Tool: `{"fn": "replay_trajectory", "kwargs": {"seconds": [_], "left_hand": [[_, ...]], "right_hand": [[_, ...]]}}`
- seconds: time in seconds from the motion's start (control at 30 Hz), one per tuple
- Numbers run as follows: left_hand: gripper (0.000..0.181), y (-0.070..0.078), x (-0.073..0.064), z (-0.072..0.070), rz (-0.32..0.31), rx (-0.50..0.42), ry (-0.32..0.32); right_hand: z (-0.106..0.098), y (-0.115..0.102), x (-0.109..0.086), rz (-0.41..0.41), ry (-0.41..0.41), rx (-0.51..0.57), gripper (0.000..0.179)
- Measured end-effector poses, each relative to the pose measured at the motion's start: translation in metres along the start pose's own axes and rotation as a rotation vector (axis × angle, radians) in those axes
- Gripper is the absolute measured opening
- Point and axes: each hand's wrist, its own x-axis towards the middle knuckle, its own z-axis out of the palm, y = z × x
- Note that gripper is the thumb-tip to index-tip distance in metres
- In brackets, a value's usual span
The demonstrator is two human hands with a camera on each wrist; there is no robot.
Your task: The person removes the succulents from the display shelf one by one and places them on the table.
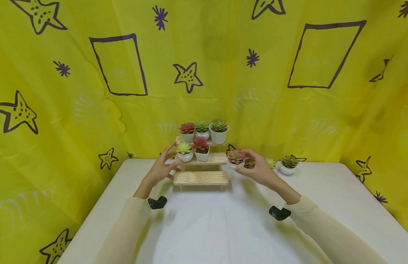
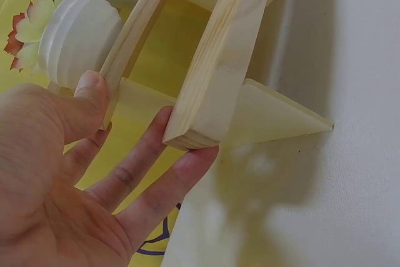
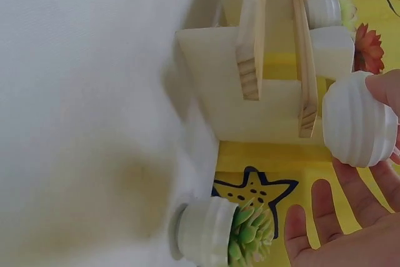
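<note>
Nearest to you is the white cloth-covered table (image 1: pixel 204 227), with a black wrist device on each cream sleeve. Your left hand (image 1: pixel 159 169) is at the left end of the three-step pale wooden stand (image 1: pixel 200 178); its fingers are spread, the thumb on the middle step, other fingertips against the lower one. Your right hand (image 1: pixel 258 169) pinches the round white ribbed pot with a pinkish-red succulent (image 1: pixel 236 157) between thumb and fingers, other fingers spread. That pot is off the table, just beside the middle step's right end; contact cannot be confirmed.

Obstructions: a round white pot with a yellow-green succulent (image 1: pixel 184 152) and a square white pot with a red succulent (image 1: pixel 201 155) occupy the middle step's left and centre. Beyond your right hand, which partly hides others, stands a white pot with a dark-green succulent (image 1: pixel 288 165). Three potted succulents (image 1: pixel 219 137) line the top step. Behind hangs a yellow star-printed curtain (image 1: pixel 217 33).
</note>
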Motion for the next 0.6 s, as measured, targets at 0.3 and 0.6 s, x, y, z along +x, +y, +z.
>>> {"fn": "replay_trajectory", "kwargs": {"seconds": [0.3,0.6], "left_hand": [[0.082,0.002,0.0,0.001,-0.006,0.01,0.004],[0.082,0.002,0.0,0.0,-0.008,0.012,0.003]], "right_hand": [[-0.006,0.008,-0.01,0.06,0.008,-0.035,0.061],[-0.008,0.018,-0.017,0.066,-0.005,-0.013,0.062]]}}
